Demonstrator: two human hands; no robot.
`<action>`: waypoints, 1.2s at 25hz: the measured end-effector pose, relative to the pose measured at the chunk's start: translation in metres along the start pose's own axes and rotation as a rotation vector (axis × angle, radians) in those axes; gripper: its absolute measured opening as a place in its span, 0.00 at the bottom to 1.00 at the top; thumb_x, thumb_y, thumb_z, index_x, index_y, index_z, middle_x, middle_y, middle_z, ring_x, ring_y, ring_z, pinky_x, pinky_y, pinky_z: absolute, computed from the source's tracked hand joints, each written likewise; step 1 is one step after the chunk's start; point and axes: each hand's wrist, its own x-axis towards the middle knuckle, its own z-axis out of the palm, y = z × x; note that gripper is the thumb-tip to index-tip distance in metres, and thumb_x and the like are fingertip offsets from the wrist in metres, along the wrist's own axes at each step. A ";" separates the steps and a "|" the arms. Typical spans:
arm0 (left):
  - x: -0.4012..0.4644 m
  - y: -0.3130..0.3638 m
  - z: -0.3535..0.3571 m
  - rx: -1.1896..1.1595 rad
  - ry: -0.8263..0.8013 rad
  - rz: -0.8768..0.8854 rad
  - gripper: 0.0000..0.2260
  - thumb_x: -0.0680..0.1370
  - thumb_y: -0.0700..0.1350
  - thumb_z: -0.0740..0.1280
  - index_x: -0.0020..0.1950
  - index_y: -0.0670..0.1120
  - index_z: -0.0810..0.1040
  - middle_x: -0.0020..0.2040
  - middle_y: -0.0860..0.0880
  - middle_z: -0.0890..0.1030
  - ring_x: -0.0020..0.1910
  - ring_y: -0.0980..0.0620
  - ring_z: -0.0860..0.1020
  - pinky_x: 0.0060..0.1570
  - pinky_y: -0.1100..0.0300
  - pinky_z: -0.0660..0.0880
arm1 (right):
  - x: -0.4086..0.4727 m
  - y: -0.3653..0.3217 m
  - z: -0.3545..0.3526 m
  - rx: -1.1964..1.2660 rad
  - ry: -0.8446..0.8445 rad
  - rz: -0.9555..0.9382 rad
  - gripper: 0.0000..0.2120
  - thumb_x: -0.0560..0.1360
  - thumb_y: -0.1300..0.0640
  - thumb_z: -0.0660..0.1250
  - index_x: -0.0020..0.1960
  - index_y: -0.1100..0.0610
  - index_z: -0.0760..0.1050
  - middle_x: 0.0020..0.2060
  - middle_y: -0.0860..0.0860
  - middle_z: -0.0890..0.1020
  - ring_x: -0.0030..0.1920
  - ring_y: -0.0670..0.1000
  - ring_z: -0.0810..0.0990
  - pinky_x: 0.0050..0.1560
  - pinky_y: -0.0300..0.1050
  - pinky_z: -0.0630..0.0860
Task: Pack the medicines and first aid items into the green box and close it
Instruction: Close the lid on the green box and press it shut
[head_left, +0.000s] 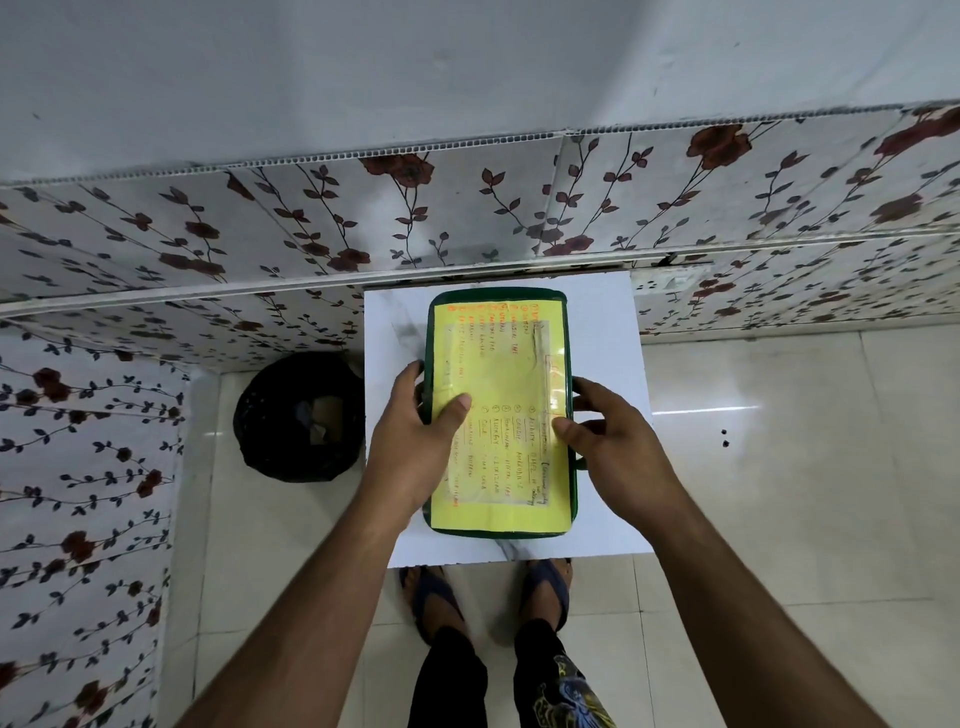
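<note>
Presently I find the green box (501, 410) lying flat on the small white table (608, 322), lid down, its long axis running straight away from me toward the flowered wall (208, 234). Left to right: my left hand (415, 441) clasps the left long edge, thumb pressed on the yellow handwritten sheet (498, 374) covering the lid; my right hand (608, 436) clasps the opposite long edge, thumb likewise on top. Both grips are wrapped on the box — neither loose. The hands sit level with each other, nearer my end than the wall end, so neither is better placed. No medicines show outside — I judge packing done and only the fastening, whose catch I cannot see, remains.
</note>
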 end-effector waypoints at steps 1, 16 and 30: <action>-0.001 0.001 0.002 -0.026 -0.013 0.009 0.19 0.78 0.50 0.67 0.68 0.59 0.68 0.57 0.60 0.80 0.54 0.55 0.80 0.52 0.52 0.78 | 0.000 -0.001 0.001 -0.010 0.000 -0.006 0.18 0.81 0.56 0.61 0.71 0.48 0.70 0.62 0.50 0.75 0.55 0.51 0.80 0.54 0.51 0.80; 0.057 0.042 0.007 -0.142 0.026 0.020 0.19 0.80 0.59 0.59 0.67 0.52 0.71 0.63 0.50 0.78 0.58 0.54 0.75 0.56 0.56 0.71 | 0.067 -0.047 0.014 0.227 0.178 -0.010 0.18 0.81 0.45 0.58 0.65 0.51 0.75 0.56 0.49 0.82 0.57 0.51 0.79 0.50 0.45 0.72; 0.079 0.030 0.020 -0.156 0.078 0.130 0.14 0.81 0.58 0.54 0.50 0.53 0.75 0.38 0.45 0.75 0.37 0.49 0.72 0.37 0.55 0.67 | 0.086 -0.041 0.033 0.320 0.265 -0.021 0.15 0.80 0.48 0.61 0.47 0.56 0.82 0.40 0.51 0.84 0.41 0.51 0.81 0.46 0.47 0.76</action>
